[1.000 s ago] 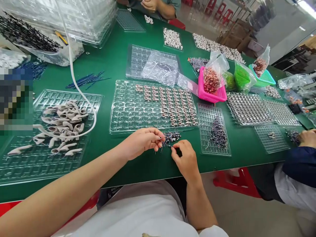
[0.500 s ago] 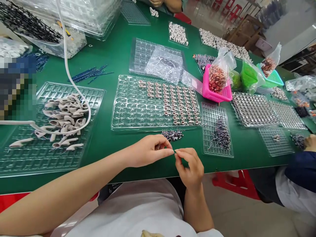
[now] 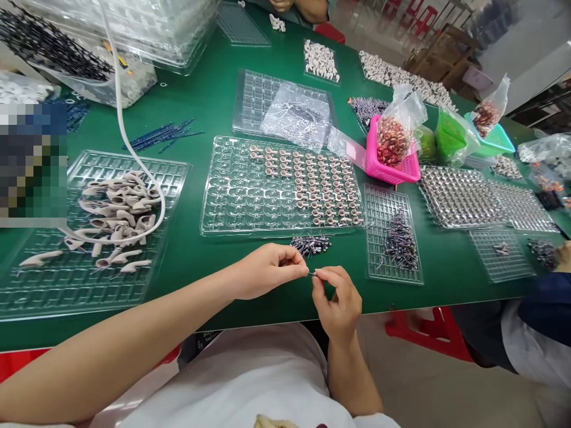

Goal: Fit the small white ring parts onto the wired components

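My left hand [image 3: 279, 270] and my right hand [image 3: 339, 300] meet close together above the front of the green table. Each pinches with thumb and forefinger, and a thin wire-like piece [image 3: 311, 273] spans the small gap between the fingertips. Its ends are hidden in the fingers, and it is too small to name exactly. Just beyond my hands lies a heap of small dark parts with thin wire leads [image 3: 311, 244]. Behind that heap is a clear plastic tray [image 3: 236, 196], its right part filled with rows of small pale parts with round brownish ends.
Left, a white cable [image 3: 119, 107] loops over a tray [image 3: 167, 172] of pale hollow pieces [image 3: 125, 205]. Right are a tray of dark leaded parts [image 3: 399, 241] and a pink basket [image 3: 371, 157] with bagged copper-coloured pieces. A co-worker's sleeve [image 3: 546, 306] shows at far right.
My two hands have shifted slightly left and drawn a little apart, so more of the thin piece shows between the fingertips. The trays and heaps look the same.
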`<action>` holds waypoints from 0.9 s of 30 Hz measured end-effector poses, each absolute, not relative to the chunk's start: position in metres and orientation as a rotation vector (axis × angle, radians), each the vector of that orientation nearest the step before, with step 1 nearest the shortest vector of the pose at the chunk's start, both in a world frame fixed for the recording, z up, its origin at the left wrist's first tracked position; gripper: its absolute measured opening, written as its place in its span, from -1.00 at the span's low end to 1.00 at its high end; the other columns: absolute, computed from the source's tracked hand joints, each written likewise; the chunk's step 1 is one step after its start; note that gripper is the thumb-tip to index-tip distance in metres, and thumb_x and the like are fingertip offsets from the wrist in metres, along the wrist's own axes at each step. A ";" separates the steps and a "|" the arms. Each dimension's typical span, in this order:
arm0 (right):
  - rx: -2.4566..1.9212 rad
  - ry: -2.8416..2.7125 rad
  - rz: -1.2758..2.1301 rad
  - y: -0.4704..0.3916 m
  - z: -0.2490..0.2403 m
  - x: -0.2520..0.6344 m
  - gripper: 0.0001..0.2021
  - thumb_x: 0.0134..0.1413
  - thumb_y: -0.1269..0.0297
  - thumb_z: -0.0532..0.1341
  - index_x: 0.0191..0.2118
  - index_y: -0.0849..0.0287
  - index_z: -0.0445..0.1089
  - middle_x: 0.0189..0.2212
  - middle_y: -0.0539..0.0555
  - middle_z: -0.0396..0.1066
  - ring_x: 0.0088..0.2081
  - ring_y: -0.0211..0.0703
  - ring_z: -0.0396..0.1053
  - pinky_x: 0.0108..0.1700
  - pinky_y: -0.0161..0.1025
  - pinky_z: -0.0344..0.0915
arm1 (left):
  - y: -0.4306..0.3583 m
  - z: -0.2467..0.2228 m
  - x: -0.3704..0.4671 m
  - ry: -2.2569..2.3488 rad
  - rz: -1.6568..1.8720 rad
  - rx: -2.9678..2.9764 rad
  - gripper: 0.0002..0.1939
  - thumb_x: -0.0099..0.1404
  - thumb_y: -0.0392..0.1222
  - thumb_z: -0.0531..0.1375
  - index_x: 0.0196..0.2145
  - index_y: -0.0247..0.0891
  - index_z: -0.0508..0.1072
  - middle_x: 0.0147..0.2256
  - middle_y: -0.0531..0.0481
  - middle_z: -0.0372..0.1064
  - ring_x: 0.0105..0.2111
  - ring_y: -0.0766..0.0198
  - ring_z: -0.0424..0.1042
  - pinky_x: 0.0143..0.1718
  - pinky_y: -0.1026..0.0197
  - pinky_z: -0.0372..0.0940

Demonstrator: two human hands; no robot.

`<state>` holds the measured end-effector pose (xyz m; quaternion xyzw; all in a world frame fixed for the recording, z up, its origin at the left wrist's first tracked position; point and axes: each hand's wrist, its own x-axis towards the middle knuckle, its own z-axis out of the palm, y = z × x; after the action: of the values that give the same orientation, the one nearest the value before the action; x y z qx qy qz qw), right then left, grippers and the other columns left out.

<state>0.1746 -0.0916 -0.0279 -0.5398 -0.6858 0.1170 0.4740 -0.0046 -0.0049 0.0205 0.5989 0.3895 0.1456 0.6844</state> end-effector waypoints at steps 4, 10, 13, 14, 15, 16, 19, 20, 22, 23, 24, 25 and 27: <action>-1.373 -1.615 0.384 -0.092 -0.027 0.172 -0.83 0.16 0.47 0.20 -0.17 0.06 0.38 -0.34 0.04 0.46 -0.34 -0.21 0.43 -0.34 -0.23 0.40 | -0.006 0.017 -0.004 0.871 0.325 1.257 -0.71 0.23 0.03 0.20 -0.44 -0.27 0.41 -0.51 0.11 0.20 -0.50 0.36 0.14 -0.48 0.30 0.08; -1.416 -1.554 0.451 -0.093 -0.027 0.172 -0.91 0.18 0.42 0.19 -0.24 0.09 0.38 -0.38 0.02 0.46 -0.38 -0.23 0.41 -0.37 -0.27 0.37 | -0.012 0.017 -0.001 0.923 0.359 1.318 -0.71 0.26 0.03 0.16 -0.42 -0.26 0.40 -0.52 0.12 0.18 -0.51 0.35 0.14 -0.49 0.28 0.10; -1.422 -1.512 0.524 -0.093 -0.027 0.173 -0.93 0.19 0.40 0.18 -0.26 0.10 0.39 -0.40 0.02 0.45 -0.39 -0.23 0.41 -0.38 -0.27 0.35 | -0.017 0.019 0.001 0.960 0.472 1.544 -0.76 0.30 -0.05 0.12 -0.42 -0.25 0.41 -0.49 0.08 0.22 -0.49 0.33 0.19 -0.46 0.27 0.12; -1.423 -1.497 0.559 -0.093 -0.027 0.174 -0.93 0.19 0.40 0.17 -0.27 0.11 0.39 -0.41 0.01 0.45 -0.39 -0.24 0.41 -0.38 -0.28 0.35 | -0.019 0.019 0.001 0.958 0.518 1.631 -0.77 0.31 -0.09 0.11 -0.42 -0.25 0.42 -0.47 0.07 0.23 -0.47 0.32 0.21 -0.44 0.26 0.13; -1.426 -1.482 0.592 -0.093 -0.027 0.174 -0.93 0.20 0.39 0.17 -0.27 0.11 0.40 -0.41 0.01 0.45 -0.40 -0.24 0.41 -0.38 -0.28 0.35 | -0.020 0.018 0.001 0.952 0.560 1.711 -0.79 0.32 -0.12 0.11 -0.41 -0.25 0.42 -0.45 0.05 0.25 -0.45 0.31 0.23 -0.42 0.26 0.15; -1.433 -1.467 0.621 -0.094 -0.027 0.174 -0.93 0.20 0.38 0.17 -0.28 0.11 0.40 -0.42 0.01 0.45 -0.41 -0.25 0.40 -0.38 -0.28 0.35 | -0.021 0.017 0.001 0.943 0.595 1.778 -0.80 0.33 -0.14 0.10 -0.40 -0.24 0.42 -0.43 0.04 0.27 -0.43 0.31 0.25 -0.40 0.25 0.16; -1.463 -1.413 0.678 -0.094 -0.028 0.175 -0.92 0.20 0.34 0.17 -0.29 0.12 0.41 -0.42 0.02 0.45 -0.43 -0.26 0.39 -0.40 -0.29 0.36 | -0.022 0.014 0.001 0.922 0.645 1.898 -0.82 0.35 -0.19 0.08 -0.37 -0.24 0.41 -0.41 0.02 0.28 -0.40 0.29 0.28 -0.36 0.24 0.19; -1.473 -1.390 0.690 -0.095 -0.028 0.175 -0.91 0.20 0.33 0.17 -0.30 0.13 0.42 -0.42 0.02 0.45 -0.44 -0.26 0.39 -0.40 -0.29 0.36 | -0.022 0.013 0.001 0.921 0.651 1.918 -0.82 0.36 -0.20 0.07 -0.37 -0.24 0.40 -0.41 0.02 0.29 -0.39 0.28 0.29 -0.35 0.24 0.20; -1.484 -1.339 0.711 -0.095 -0.029 0.176 -0.91 0.19 0.30 0.18 -0.30 0.13 0.43 -0.41 0.03 0.46 -0.45 -0.26 0.39 -0.41 -0.29 0.37 | -0.022 0.012 0.000 0.925 0.652 1.945 -0.83 0.36 -0.20 0.07 -0.37 -0.23 0.39 -0.40 0.01 0.29 -0.38 0.27 0.29 -0.35 0.23 0.20; -1.490 -1.312 0.721 -0.096 -0.030 0.176 -0.90 0.19 0.29 0.19 -0.30 0.13 0.44 -0.41 0.03 0.46 -0.45 -0.26 0.39 -0.41 -0.29 0.37 | -0.021 0.011 0.000 0.932 0.651 1.955 -0.84 0.35 -0.20 0.07 -0.37 -0.22 0.39 -0.40 0.01 0.30 -0.38 0.27 0.29 -0.35 0.23 0.21; -1.497 -1.288 0.729 -0.096 -0.031 0.177 -0.90 0.18 0.28 0.19 -0.30 0.13 0.44 -0.41 0.03 0.47 -0.46 -0.26 0.39 -0.42 -0.29 0.38 | -0.021 0.011 0.000 0.939 0.650 1.963 -0.84 0.35 -0.21 0.07 -0.36 -0.22 0.39 -0.40 0.01 0.29 -0.38 0.27 0.29 -0.35 0.23 0.21; -1.503 -1.265 0.737 -0.097 -0.031 0.177 -0.90 0.18 0.27 0.20 -0.29 0.13 0.44 -0.41 0.03 0.47 -0.46 -0.26 0.40 -0.42 -0.30 0.38 | -0.021 0.011 0.000 0.946 0.650 1.971 -0.85 0.35 -0.21 0.07 -0.36 -0.21 0.39 -0.40 0.01 0.29 -0.38 0.26 0.29 -0.35 0.22 0.21; -1.514 -1.230 0.748 -0.097 -0.032 0.177 -0.90 0.18 0.26 0.21 -0.28 0.13 0.45 -0.41 0.03 0.48 -0.46 -0.26 0.41 -0.43 -0.30 0.38 | -0.021 0.012 -0.001 0.953 0.657 1.984 -0.85 0.35 -0.22 0.06 -0.36 -0.21 0.39 -0.41 0.01 0.28 -0.38 0.26 0.29 -0.35 0.22 0.21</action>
<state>0.1773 -0.0973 -0.0322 -0.6266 -0.5090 0.3096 0.5024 -0.0006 -0.0208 0.0118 0.7877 0.3786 0.2610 0.4099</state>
